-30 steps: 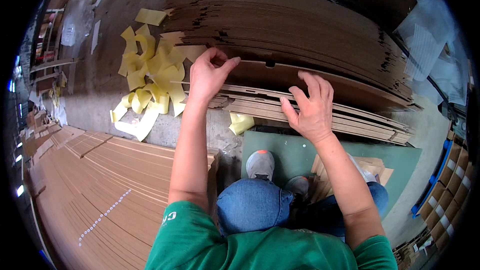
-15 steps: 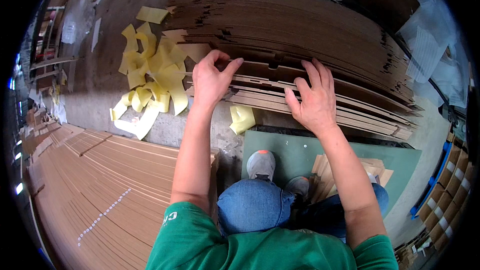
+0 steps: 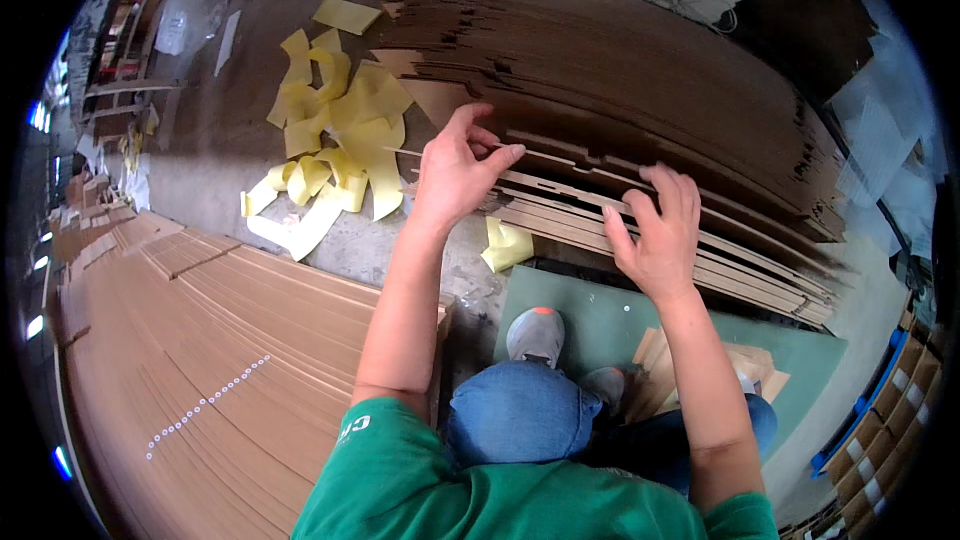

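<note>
Brown cardboard sheets (image 3: 620, 70) stand on edge in a long row in front of me. At its near side, a notched cardboard sheet (image 3: 552, 157) leans apart from the darker ones behind. My left hand (image 3: 460, 168) grips that sheet's upper edge toward its left end, thumb on the near side. Further right, my right hand (image 3: 662, 230) has its fingers hooked over the same edge, and the thumb rests nearer me. Several thin sheets (image 3: 560, 225) lie close together on my side of it. The fingertips behind the sheet are partly hidden.
Crumpled yellow strips (image 3: 350, 125) lie on the floor to the left. A large stack of brown cardboard (image 3: 220, 340) fills the lower left. My feet are by a green board (image 3: 570, 290) with loose cardboard pieces (image 3: 650, 370) on it. Bundled cardboard (image 3: 880, 440) stands at the right.
The view has turned slightly. Both hands have come a little toward me with the notched sheet, and the gap between it and the sheets behind has widened.
</note>
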`<action>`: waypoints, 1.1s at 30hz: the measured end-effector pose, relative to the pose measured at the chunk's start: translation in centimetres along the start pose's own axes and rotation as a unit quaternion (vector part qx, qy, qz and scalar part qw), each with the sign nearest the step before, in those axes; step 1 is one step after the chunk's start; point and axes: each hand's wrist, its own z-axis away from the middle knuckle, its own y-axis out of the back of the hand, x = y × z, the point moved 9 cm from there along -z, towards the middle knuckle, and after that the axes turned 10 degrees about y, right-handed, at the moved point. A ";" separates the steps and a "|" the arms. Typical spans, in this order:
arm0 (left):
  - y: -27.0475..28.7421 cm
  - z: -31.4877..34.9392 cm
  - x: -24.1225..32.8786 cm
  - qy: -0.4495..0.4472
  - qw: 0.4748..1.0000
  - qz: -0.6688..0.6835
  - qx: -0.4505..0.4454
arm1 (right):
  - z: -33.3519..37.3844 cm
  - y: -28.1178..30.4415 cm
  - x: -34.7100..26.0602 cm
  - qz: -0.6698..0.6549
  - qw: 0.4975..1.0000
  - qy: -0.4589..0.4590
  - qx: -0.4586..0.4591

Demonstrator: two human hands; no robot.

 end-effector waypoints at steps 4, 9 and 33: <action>2.2 -1.8 -1.4 0.011 0.997 0.061 0.041 | 0.7 -0.1 0.2 -0.041 0.998 -0.001 0.038; 7.2 -4.9 -3.3 -0.008 0.964 -0.082 0.255 | 0.4 -0.5 -0.5 -0.027 0.999 0.026 0.001; 8.4 -5.5 -8.8 0.074 0.968 0.231 0.058 | -0.3 -0.3 -0.5 0.005 1.000 0.023 -0.001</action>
